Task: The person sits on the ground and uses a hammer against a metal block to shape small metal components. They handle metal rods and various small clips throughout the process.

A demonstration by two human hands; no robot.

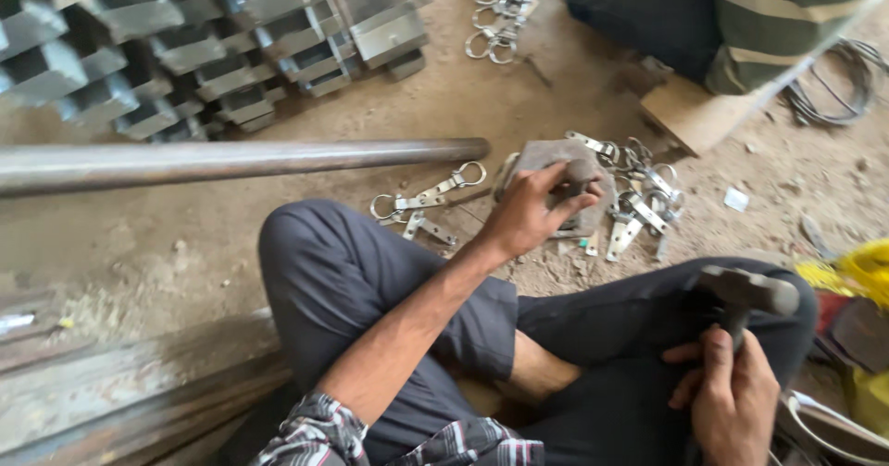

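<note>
A small dark metal piece point(580, 177) is shown pinched between the fingers of the left hand point(535, 209) and held down on a flat grey metal block point(554, 159), which lies on the dusty ground just beyond the seated person's crossed legs. The left hand is closed around the piece, with the thumb on the near side and the fingertips curled over the top. A dark steel-headed hammer point(748, 292) is held upright by the right hand point(733, 399), whose fingers are wrapped fully around the handle; the hammer head is seen above the right knee, well apart from the block. Flat silver metal hasps with ring ends point(428, 199) are scattered to the left of the block, and a denser heap of similar shiny metal fittings point(645, 202) is lying just to its right. A long grey steel pipe point(231, 161) is laid across the ground beyond the left knee. Stacked grey metal channel sections point(185, 45) are piled at the upper left. Another person in a green striped garment point(787, 17) is seated at the upper right, next to a coil of dark wire point(838, 82).
</note>
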